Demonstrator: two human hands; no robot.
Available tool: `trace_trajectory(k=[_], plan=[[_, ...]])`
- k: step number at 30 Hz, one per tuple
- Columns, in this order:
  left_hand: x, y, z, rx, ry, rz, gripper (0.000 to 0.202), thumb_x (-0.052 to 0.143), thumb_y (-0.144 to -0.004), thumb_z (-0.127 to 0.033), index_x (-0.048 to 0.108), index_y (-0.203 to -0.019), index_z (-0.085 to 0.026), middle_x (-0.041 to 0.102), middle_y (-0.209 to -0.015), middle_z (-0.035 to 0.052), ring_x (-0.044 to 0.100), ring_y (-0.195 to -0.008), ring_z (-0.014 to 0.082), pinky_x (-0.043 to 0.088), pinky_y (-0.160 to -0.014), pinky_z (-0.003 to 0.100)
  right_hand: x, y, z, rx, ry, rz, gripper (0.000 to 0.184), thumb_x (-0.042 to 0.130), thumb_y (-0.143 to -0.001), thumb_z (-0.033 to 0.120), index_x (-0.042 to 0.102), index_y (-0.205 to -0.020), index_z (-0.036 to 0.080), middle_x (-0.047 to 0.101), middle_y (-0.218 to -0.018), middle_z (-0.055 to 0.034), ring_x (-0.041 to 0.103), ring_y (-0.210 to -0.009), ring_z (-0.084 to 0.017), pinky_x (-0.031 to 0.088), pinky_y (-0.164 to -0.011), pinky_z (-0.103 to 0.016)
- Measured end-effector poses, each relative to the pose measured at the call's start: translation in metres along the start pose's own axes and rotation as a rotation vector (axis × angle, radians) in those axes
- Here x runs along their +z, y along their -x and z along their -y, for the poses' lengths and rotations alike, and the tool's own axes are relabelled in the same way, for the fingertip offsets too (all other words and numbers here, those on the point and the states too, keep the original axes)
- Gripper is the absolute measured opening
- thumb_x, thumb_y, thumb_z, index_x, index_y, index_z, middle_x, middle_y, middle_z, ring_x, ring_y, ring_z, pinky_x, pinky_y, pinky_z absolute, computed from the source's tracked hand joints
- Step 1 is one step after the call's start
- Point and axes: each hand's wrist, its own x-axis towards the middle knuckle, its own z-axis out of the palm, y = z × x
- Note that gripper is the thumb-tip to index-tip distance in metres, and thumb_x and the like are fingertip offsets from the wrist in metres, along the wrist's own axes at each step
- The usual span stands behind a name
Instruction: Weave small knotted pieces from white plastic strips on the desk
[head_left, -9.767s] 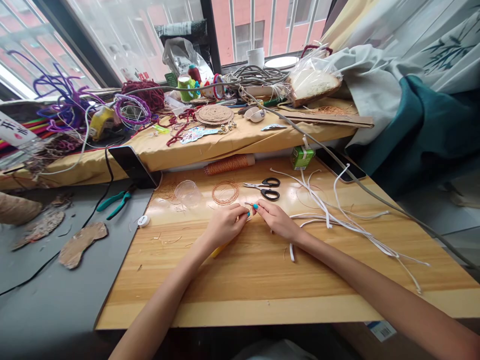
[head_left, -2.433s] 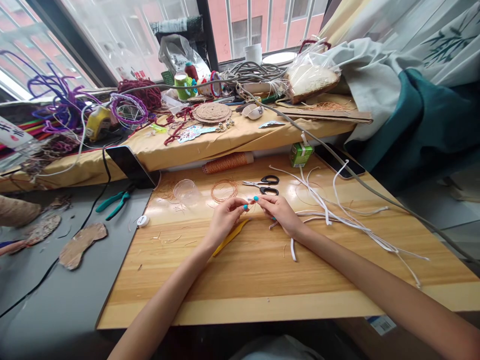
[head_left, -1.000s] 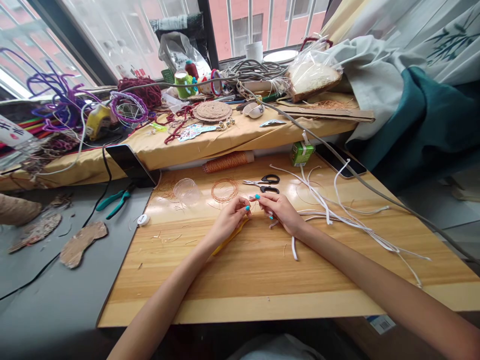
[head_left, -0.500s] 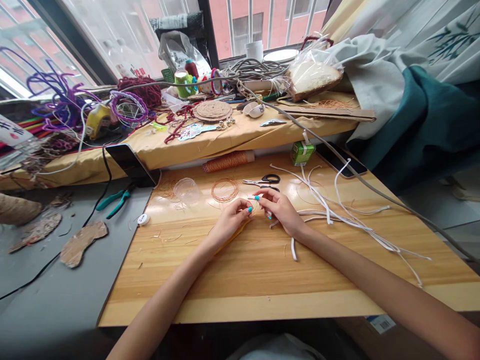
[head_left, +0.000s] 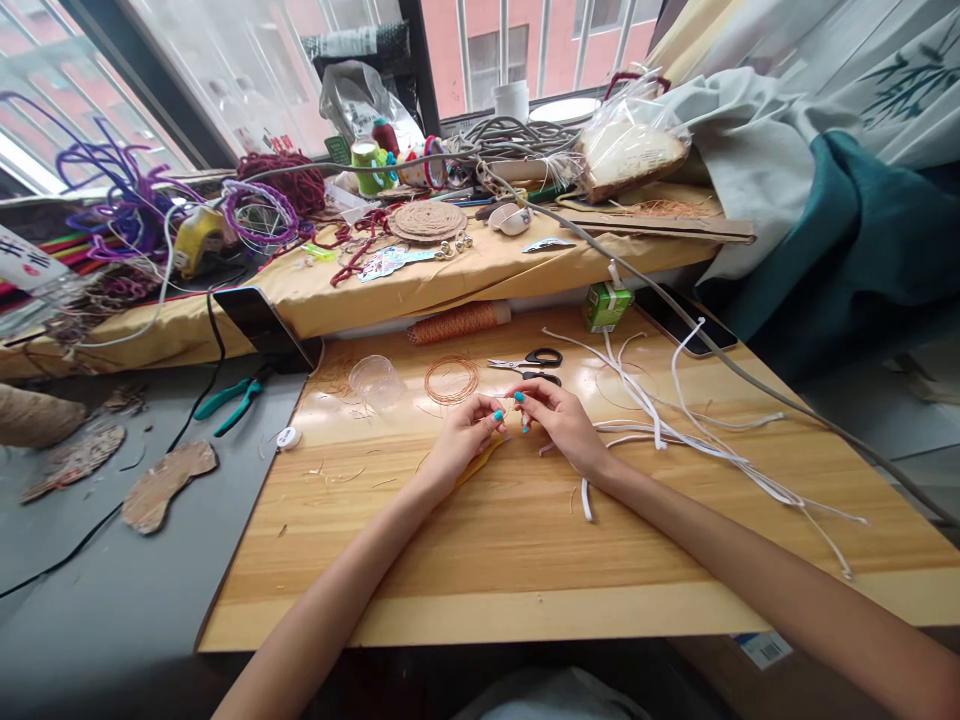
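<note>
My left hand (head_left: 466, 436) and my right hand (head_left: 561, 424) meet fingertip to fingertip above the wooden table, both in a pinch. What lies between the fingers is too small to name. Below my left palm shows a yellow strip (head_left: 480, 464), partly hidden by the hand. Just beyond the fingers lie black-handled scissors (head_left: 544, 357), and left of them a coil of thin orange-brown wire (head_left: 450, 402). White cords (head_left: 694, 440) spread out beside my right wrist; one short white end (head_left: 586, 503) pokes out under it.
An orange-brown thread spool (head_left: 457, 323) lies along the shelf's base, with a clear plastic cup (head_left: 376, 380) nearby. A green box (head_left: 607, 305) and a phone (head_left: 686, 320) are at the back right. Teal pliers (head_left: 238, 408) rest at left. A grey cable (head_left: 637, 265) crosses the right side.
The fingertips of both hands have shifted slightly, and the pale piece at my right fingertips shows less than before. The view has moved a little; the things on the table stay put.
</note>
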Motion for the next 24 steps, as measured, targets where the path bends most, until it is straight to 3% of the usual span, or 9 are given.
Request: trace_trajectory(k=[11,24], plan=[[0.0013,0.0029,-0.0064,-0.042,0.111,-0.075,0.026,0.063,-0.061,-0.028,0.046,-0.076,-0.015,0.049,-0.058,-0.0055,0.028,-0.033,-0.0013,0.016,-0.031,0.013,0.0009,0.0025,-0.0004,-0.001,0.023,0.065,0.026,0.052,-0.072,0.032,0.060,-0.090,0.016,0.060,-0.078,-0.0028,0.053,-0.066,-0.012,0.042,-0.064,-0.025],[0.0045,0.0035,-0.0052,-0.014,0.014,-0.057,0.020,0.059,-0.065,-0.027,0.048,-0.076,-0.014,0.050,-0.060,-0.0042,0.029,-0.035,-0.0011,0.017,-0.033,0.013,0.0004,0.0023,-0.0007,-0.016,0.021,0.009,0.027,0.051,-0.072,0.038,0.061,-0.080,0.015,0.056,-0.062,0.0001,0.050,-0.057,-0.010,0.042,-0.056,-0.023]])
